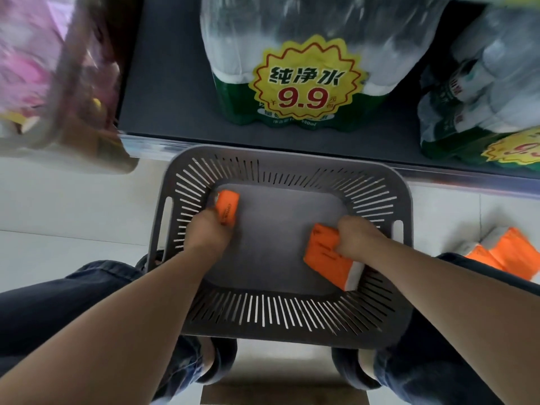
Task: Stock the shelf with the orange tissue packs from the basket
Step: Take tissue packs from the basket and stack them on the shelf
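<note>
— Tissue packs, location?
— Two, both inside the basket (292, 331), which sits on the floor (73, 206) just in front of the shelf (169, 97). Left pack (228, 207) at the far-left corner; right pack (327, 255) near the right wall, tilted.
— Hands?
— Left hand (207, 229): fingers curled round the left pack. Right hand (356, 235): clamped on the right pack's upper end (fingertips out of view).
— Surroundings?
— Water packs (292, 68) stand on the shelf. Spare packs (505, 252), also orange, lie on the floor right of the basket.

Pale tiled floor (73, 206), glossy; shrink-wrapped water packs (292, 54) with yellow price sticker (306, 80).
</note>
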A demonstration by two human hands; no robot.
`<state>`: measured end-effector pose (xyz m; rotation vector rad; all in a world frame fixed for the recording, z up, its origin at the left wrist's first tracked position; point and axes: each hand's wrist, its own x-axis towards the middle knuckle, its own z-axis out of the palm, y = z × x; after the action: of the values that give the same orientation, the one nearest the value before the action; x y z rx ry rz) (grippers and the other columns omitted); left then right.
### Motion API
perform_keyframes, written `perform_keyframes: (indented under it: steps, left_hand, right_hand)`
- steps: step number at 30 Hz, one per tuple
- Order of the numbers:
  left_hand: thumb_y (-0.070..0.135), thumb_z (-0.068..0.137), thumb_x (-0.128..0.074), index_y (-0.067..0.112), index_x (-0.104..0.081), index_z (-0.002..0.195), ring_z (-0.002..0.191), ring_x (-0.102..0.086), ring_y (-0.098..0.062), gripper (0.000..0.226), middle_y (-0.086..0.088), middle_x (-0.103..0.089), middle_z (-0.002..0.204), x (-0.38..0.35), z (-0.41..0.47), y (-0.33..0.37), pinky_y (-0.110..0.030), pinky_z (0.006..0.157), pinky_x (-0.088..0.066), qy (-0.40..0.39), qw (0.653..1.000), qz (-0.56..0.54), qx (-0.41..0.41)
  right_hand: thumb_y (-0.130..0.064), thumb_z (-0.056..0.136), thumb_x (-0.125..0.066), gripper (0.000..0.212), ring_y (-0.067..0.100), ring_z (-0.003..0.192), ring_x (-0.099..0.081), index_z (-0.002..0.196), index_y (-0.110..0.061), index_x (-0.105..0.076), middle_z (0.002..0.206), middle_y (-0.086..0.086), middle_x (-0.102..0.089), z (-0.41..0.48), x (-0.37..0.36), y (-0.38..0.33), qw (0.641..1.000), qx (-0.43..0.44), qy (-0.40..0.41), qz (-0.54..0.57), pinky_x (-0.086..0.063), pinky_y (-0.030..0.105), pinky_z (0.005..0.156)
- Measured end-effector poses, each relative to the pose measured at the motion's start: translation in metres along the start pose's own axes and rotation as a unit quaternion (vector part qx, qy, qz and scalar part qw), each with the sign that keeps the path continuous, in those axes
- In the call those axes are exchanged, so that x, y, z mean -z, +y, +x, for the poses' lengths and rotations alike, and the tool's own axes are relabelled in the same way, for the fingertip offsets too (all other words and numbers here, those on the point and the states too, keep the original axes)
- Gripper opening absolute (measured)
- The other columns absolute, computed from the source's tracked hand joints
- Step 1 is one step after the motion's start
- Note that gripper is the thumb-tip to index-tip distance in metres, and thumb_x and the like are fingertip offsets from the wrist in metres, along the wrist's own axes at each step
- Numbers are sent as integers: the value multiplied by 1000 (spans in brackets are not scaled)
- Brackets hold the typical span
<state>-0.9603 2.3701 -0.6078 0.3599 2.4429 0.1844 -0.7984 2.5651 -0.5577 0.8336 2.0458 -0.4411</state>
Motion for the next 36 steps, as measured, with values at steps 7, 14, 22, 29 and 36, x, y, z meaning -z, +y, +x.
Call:
perform_keyframes:
  steps: [7, 14, 22, 29, 36]
  left_hand:
    - [9, 82, -63, 7, -64, 88, 80, -58, -29, 6, -10, -60, 77, 28, -30, 5, -29, 65, -35, -48, 986, -162, -9]
    - [5, 84, -57, 3, -64, 104, 88, -66, -34, 21, -18, -69, 94, 61, -62, 18, -45, 82, -55, -76, 924, -376, -5]
    - [0, 86, -50, 2, -62, 110, 82, -72, -29, 26, -16, -74, 93, 104, -105, 46, -38, 68, -59, -131, 833, -536, -43]
    - [-4, 86, -40, -3, -56, 114, 90, -69, -26, 32, -16, -69, 105, 141, -149, 81, -39, 74, -58, -153, 763, -619, -102]
    - [26, 93, -52, 12, -49, 134, 113, -64, -27, 43, -10, -63, 129, 171, -192, 109, -46, 94, -52, -182, 717, -652, -169]
  right_hand:
    - [-29, 77, -74, 25, 20, 82, -56, 87, -10, -61, 85, 5, -58, -26, 29, 5, 989, -5, 32, 147, -39, 25, 63]
    - [-30, 76, -76, 27, 21, 88, -64, 92, -10, -67, 93, 7, -67, -67, 63, 7, 955, 10, 86, 283, -51, 30, 71]
    - [-10, 74, -79, 22, 21, 83, -66, 89, -11, -63, 90, 8, -69, -129, 92, 6, 789, 67, 111, 601, -53, 31, 74]
    - [-6, 78, -75, 41, 27, 98, -67, 115, 3, -59, 109, 17, -68, -178, 118, 2, 687, 141, 100, 706, -54, 36, 84]
    - [-15, 78, -76, 24, 20, 87, -69, 99, -8, -66, 97, 8, -72, -219, 131, 6, 716, 206, 173, 644, -55, 32, 80]
